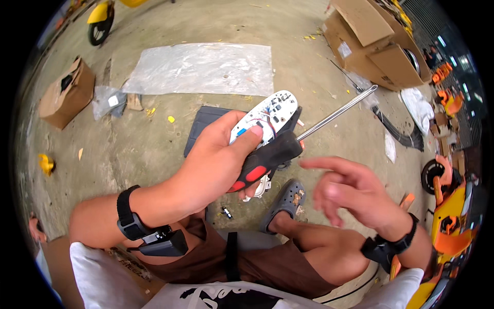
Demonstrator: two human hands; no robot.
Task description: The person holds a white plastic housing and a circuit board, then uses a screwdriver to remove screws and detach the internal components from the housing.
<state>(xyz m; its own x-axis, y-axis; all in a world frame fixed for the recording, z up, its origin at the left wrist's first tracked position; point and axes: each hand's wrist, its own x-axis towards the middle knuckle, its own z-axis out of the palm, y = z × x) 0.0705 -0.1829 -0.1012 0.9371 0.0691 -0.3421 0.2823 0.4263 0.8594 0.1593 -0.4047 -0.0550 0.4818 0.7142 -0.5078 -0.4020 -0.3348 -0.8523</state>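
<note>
My left hand (213, 162) is closed around a screwdriver (280, 150) with a black and red handle, and also grips a white oval circuit board (277, 109). The thumb presses on the board, where thin wires and a small blue part show. The screwdriver's steel shaft points up and to the right. To the right of the handle, my right hand (355, 194) hangs in the air with nothing visible in it, its index finger stretched out and the others loosely bent. Below the left hand, a pale plastic part (262, 189) is partly hidden by the fingers.
A dark flat panel (198, 127) lies on the concrete floor behind my left hand. Farther off is a clear plastic sheet (206, 67). Cardboard boxes stand at left (67, 95) and far right (355, 46). Yellow and orange vehicle parts (453, 226) line the right side.
</note>
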